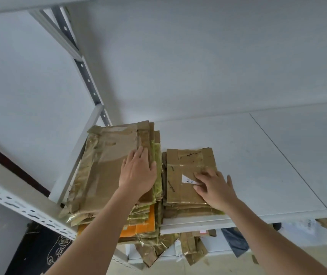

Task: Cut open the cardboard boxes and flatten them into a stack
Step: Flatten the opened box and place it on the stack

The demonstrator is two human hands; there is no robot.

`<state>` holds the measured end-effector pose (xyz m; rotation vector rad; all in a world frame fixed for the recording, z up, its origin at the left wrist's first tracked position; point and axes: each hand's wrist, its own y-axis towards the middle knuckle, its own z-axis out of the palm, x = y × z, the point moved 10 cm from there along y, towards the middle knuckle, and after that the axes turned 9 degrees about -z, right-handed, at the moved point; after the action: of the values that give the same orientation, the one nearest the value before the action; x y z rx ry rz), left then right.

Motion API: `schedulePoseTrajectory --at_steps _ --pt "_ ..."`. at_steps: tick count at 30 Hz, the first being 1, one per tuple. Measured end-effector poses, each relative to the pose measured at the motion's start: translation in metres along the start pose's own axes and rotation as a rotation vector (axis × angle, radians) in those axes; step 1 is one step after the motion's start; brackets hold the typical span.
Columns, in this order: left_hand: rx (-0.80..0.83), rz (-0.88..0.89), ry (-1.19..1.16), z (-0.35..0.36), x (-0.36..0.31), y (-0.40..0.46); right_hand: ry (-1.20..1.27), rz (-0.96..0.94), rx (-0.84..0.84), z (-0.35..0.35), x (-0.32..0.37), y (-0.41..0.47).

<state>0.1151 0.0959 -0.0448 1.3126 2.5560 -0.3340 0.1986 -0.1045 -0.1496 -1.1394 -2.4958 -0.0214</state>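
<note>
Fingers (138, 155) of our left hand (137, 173) lie straight and flat on the larger stack of flattened boxes (103, 171) at the left end of the white shelf (258, 155). Our right hand (216, 187) rests with spread, relaxed fingers on the smaller stack (186, 165) just beside it to the right, touching a white label (188, 179). More cardboard scraps (158, 249) lie below, near the floor.

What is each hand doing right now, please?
Left hand: open, flat on the larger cardboard stack.
Right hand: open, fingers pressing the smaller cardboard stack.
</note>
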Motion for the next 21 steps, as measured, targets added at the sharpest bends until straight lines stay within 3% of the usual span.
schedulePoseTrajectory --at_steps 6,12,18,21 --pt "0.14 0.015 0.067 0.048 0.01 -0.005 -0.059 0.035 -0.022 0.004 -0.001 0.007" --pt "0.237 0.032 0.215 0.044 -0.008 -0.006 -0.146 0.09 0.042 0.006 0.015 -0.002" --pt "0.036 0.03 0.141 -0.017 -0.009 -0.026 -0.031 0.087 -0.131 -0.04 0.012 -0.011" --pt "-0.035 0.11 0.148 -0.029 -0.028 -0.044 0.105 0.16 -0.212 -0.058 0.0 -0.008"
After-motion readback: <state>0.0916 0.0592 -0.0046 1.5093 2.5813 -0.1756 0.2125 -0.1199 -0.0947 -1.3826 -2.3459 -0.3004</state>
